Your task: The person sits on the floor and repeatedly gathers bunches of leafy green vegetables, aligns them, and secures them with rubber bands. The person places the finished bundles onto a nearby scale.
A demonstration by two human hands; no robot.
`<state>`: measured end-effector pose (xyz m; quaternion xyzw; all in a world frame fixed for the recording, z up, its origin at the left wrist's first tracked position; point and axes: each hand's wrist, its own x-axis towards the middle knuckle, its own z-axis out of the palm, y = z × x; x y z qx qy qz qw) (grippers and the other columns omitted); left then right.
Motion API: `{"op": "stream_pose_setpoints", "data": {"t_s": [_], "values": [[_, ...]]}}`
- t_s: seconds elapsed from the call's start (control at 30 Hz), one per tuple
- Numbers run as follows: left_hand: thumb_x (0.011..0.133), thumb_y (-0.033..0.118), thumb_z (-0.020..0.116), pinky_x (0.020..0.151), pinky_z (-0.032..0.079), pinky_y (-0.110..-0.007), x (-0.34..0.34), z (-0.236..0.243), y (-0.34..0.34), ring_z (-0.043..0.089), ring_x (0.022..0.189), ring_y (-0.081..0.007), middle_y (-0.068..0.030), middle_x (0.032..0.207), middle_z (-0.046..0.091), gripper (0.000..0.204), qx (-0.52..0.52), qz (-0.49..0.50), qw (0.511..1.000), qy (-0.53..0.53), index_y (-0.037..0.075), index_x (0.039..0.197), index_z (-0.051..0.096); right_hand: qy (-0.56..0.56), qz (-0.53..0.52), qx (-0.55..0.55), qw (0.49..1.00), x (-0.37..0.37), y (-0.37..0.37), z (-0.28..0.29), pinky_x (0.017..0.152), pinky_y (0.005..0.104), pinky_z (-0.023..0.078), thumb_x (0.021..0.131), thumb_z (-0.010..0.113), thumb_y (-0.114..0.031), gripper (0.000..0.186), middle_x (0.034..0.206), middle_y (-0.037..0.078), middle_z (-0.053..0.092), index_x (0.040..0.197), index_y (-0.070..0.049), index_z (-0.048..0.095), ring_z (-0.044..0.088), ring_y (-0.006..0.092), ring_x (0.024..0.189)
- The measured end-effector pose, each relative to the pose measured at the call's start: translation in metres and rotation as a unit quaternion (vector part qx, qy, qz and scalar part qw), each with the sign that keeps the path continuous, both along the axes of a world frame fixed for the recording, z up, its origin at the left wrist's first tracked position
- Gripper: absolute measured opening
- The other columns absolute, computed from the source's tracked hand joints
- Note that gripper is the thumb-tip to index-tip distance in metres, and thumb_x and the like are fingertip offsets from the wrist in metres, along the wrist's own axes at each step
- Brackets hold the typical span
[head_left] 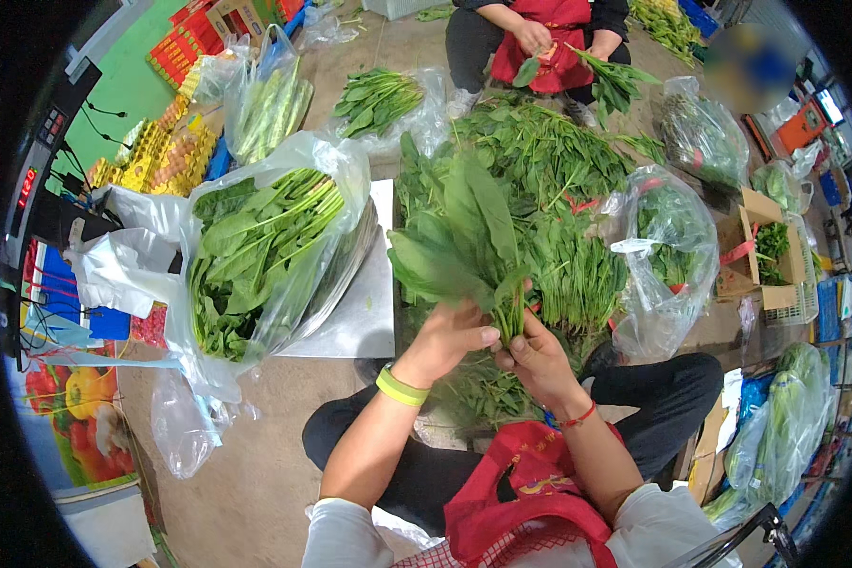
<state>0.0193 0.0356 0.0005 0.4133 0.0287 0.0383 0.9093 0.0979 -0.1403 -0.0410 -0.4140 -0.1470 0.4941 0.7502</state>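
Upright in front of me is a bunch of spinach-like leafy greens (473, 222), its broad leaves fanned upward and slightly blurred. My left hand (445, 343) closes round the lower leaves and stems from the left, thumb pointing right. From the other side, the fingers of my right hand (538, 364) pinch the stem ends, close to the left thumb. Beyond and below them, a wide heap of the same greens (549, 156) covers the floor, with stems lying in rows (573, 284) to the right. Red ties show among the leaves.
A large clear bag of greens (265, 256) rests on a white board (355, 327) at left. Another bag of greens (672, 237) stands right, near a cardboard box (762, 246). Across the heap, a co-worker in a red apron (549, 43) handles greens. Yellow egg trays (166, 156) sit far left.
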Motion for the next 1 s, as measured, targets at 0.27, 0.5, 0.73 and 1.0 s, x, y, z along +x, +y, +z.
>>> {"op": "stream_pose_setpoints", "data": {"t_s": [0.27, 0.5, 0.73, 1.0], "values": [[0.092, -0.004, 0.063, 0.113, 0.042, -0.041, 0.005, 0.003, -0.009, 0.055, 0.132, -0.0267, -0.0142, 0.144, 0.057, 0.053, 0.057, 0.059, 0.997, 0.002, -0.001, 0.143, 0.05, -0.123, -0.023, -0.028, 0.992, -0.004, 0.0, 0.0, 0.085, 0.0297, 0.044, 0.103, 0.06, -0.018, 0.042, 0.12, 0.002, 0.057, 0.14, -0.005, 0.046, 0.053, 0.0132, 0.101], [0.092, -0.005, 0.066, 0.106, 0.047, -0.035, 0.006, -0.018, -0.01, 0.06, 0.121, -0.0177, -0.0068, 0.132, 0.065, 0.048, 0.165, 0.111, 0.98, 0.008, 0.003, 0.139, 0.055, -0.476, -0.186, -0.166, 0.843, -0.005, 0.002, 0.008, 0.08, 0.0318, 0.047, 0.101, 0.064, -0.013, 0.024, 0.103, 0.003, 0.059, 0.12, 0.0, 0.057, 0.054, 0.0149, 0.088], [0.093, -0.013, 0.059, 0.105, 0.047, -0.036, 0.011, -0.019, -0.018, 0.061, 0.119, -0.0212, -0.0093, 0.126, 0.063, 0.06, 0.105, 0.194, 0.975, 0.009, 0.004, 0.147, 0.042, -0.283, -0.28, -0.138, 0.907, -0.012, 0.003, 0.008, 0.07, 0.0225, 0.046, 0.103, 0.06, -0.011, 0.011, 0.096, 0.002, 0.059, 0.108, -0.001, 0.062, 0.055, 0.0082, 0.078], [0.094, -0.016, 0.055, 0.105, 0.048, -0.036, 0.008, -0.026, -0.013, 0.061, 0.115, -0.0208, -0.0066, 0.126, 0.06, 0.068, 0.045, 0.245, 0.968, -0.022, 0.005, 0.155, 0.033, 0.013, -0.21, -0.109, 0.971, 0.024, -0.002, -0.008, 0.063, 0.0209, 0.041, 0.107, 0.056, -0.018, 0.019, 0.095, 0.002, 0.056, 0.117, -0.002, 0.059, 0.049, 0.0056, 0.074]]}}
